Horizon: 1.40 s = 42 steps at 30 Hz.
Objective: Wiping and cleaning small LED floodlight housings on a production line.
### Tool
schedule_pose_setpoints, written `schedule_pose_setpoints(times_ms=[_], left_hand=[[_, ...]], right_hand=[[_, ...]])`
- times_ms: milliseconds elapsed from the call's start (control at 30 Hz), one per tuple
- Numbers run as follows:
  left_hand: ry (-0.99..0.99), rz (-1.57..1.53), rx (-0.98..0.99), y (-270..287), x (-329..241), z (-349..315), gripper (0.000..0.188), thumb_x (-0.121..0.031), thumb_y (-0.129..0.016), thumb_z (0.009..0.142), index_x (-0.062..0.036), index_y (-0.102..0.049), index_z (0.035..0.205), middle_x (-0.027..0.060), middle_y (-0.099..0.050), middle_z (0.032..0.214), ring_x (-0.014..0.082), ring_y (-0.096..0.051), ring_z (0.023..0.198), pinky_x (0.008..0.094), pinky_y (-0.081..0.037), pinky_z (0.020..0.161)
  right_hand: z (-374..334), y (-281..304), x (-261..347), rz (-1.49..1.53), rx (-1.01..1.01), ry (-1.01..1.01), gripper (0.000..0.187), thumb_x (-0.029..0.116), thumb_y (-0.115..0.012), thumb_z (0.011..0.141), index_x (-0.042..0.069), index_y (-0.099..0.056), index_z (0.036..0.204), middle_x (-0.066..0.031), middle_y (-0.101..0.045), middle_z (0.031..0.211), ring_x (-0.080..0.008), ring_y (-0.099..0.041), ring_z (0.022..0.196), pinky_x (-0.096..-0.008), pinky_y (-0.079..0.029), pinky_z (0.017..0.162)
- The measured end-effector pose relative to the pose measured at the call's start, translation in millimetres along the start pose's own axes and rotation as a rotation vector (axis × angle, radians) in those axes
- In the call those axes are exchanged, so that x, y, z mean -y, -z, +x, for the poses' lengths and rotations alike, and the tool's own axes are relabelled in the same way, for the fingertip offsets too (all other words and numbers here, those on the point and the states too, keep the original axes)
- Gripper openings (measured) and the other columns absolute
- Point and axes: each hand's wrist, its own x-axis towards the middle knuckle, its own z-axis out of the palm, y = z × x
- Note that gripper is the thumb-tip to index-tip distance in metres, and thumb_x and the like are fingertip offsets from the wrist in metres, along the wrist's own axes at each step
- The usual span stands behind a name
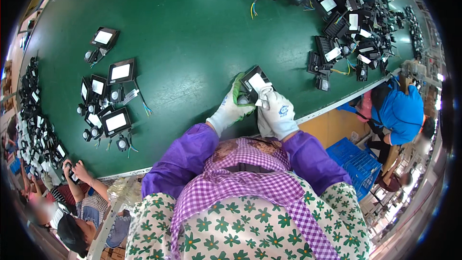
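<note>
Purple sleeves enter from 6 o'clock. Gloved left hand (232, 107) and gloved right hand (277, 111) both grasp one black LED floodlight (253, 81), tilted, white panel up, just above the near edge of the green table (192, 24) at centre. At 9 o'clock, a cluster of finished floodlights (111, 97) with loose wires. At 8 o'clock, a co-worker's hands (77, 169). At 1 o'clock, a heaped pile of floodlights (346, 14). At 3 o'clock, a person in blue (402, 113) beside blue crates (358, 163).

Green bench (192, 24) fills the workshop | blue crates (358, 161) stacked right (beneath its edge) | bright daylight at far right
</note>
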Motion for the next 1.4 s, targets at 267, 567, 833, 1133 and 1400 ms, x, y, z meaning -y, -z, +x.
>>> schedule_pose_setpoints(times_ms=[267,567,833,1133,1400], left_hand=[[-0.073,0.061,-0.044,3,22,9,0.1,0.001,-0.07,0.077,-0.0241,-0.017,0.157,0.0031,-0.059,0.105,0.0085,-0.055,0.066,0.0231,-0.046,0.048],[0.041,0.014,0.044,7,12,9,0.101,-0.003,-0.073,0.077,-0.0205,-0.015,0.157,0.0077,-0.057,0.119,0.012,-0.059,0.077,0.026,-0.05,0.051],[0.027,-0.01,-0.011,26,26,8,0.086,0.006,-0.073,0.079,-0.0075,-0.03,0.152,0.0105,-0.058,0.127,0.0194,-0.061,0.109,0.0332,-0.052,0.093],[0.051,0.102,-0.692,211,-19,-119,0.077,-0.016,-0.069,0.09,-0.0076,-0.026,0.153,0.0122,-0.063,0.117,0.0158,-0.063,0.088,0.0269,-0.05,0.07],[-0.596,0.886,-0.866,153,-57,-113,0.071,-0.012,-0.074,0.081,-0.0051,-0.044,0.145,0.018,-0.053,0.134,0.0289,-0.054,0.122,0.0396,-0.045,0.101]], right_hand=[[19,23,11,0.189,-0.26,-0.075,0.021,0.024,-0.059,0.09,0.007,-0.062,0.103,-0.0189,-0.067,0.093,-0.0386,-0.065,0.084,-0.0464,-0.052,0.074],[109,44,10,0.3,0.111,-0.229,0.032,0.033,-0.043,0.098,0.009,-0.057,0.114,-0.0145,-0.069,0.103,-0.0357,-0.065,0.097,-0.0446,-0.05,0.084],[42,58,18,0.349,-0.074,0.025,0.031,0.02,-0.054,0.092,0.008,-0.054,0.12,-0.0167,-0.064,0.108,-0.0382,-0.062,0.099,-0.0464,-0.05,0.085],[0,92,-163,1.24,-1.076,-0.634,0.031,0.016,-0.055,0.101,-0.002,-0.057,0.126,-0.0056,-0.063,0.121,-0.0129,-0.056,0.112,-0.0276,-0.045,0.097],[112,91,-247,1.708,-0.73,-0.403,0.018,0.013,-0.061,0.097,0.007,-0.064,0.114,-0.0006,-0.066,0.102,-0.0124,-0.062,0.091,-0.0292,-0.049,0.083]])
